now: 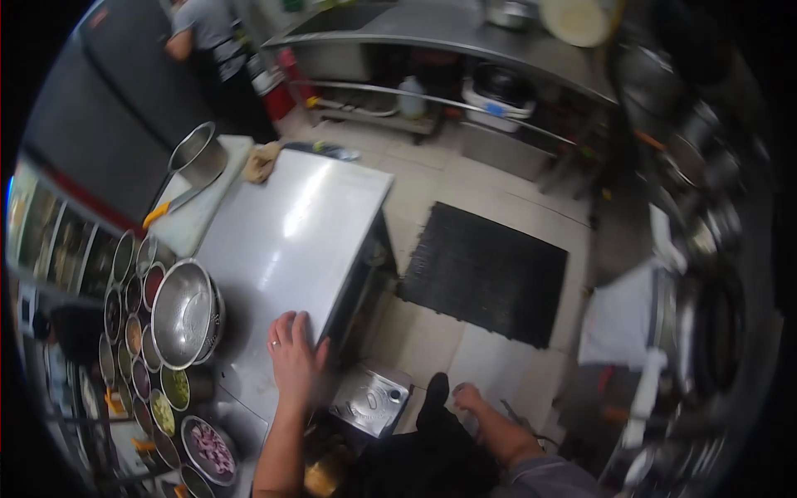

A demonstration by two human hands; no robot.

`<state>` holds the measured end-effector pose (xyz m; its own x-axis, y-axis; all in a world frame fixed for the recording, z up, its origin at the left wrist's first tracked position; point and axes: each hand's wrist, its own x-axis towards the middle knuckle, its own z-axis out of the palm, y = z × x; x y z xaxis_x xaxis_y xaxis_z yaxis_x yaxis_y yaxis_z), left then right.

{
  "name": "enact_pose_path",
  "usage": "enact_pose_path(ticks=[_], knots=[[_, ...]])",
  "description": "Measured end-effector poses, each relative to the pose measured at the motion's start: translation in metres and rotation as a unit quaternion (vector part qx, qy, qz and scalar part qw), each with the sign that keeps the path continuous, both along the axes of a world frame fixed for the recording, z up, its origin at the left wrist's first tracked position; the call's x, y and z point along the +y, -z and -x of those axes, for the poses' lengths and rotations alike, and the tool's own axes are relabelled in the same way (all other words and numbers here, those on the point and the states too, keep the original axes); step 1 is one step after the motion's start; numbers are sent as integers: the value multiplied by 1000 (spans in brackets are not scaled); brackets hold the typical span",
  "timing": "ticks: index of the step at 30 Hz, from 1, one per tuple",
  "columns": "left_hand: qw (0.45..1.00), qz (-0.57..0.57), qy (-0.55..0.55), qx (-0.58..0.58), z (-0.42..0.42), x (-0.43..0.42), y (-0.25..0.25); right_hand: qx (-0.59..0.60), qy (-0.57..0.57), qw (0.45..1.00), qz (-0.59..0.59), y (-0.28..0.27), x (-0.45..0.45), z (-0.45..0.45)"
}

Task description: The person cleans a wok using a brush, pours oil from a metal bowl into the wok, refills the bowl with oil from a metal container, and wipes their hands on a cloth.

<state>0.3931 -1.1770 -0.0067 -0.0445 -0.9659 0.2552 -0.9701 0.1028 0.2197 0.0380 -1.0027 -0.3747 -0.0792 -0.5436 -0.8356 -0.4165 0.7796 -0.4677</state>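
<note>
1. Currently, the left hand point(295, 355) rests at the edge of the metal table point(286, 220), fingers extended, gripping nothing visible.
2. The right hand point(467, 397) hangs with curled fingers, well apart from the table; whether it holds anything, I cannot tell.
3. Between them, lower down, sits a metal can point(371, 400).
4. Left of the left hand, a metal bowl point(184, 311) stands beside the food containers point(134, 334).

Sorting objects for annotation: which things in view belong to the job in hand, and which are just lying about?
Likely in use, going by contact:
steel table, under the left hand
right hand: cannot tell whether it holds anything

Likely just lying about, untouched:
metal tin
black floor mat
yellow-handled knife
metal pot
brown cloth
</note>
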Motion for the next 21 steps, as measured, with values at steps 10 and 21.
enact_pose_path(ticks=[10,21], knots=[[981,69,144,109,-12,91,-5,104,-34,897,428,-313,217,-104],[806,-288,473,210,80,374,72,78,312,913,253,-283,616,-216]])
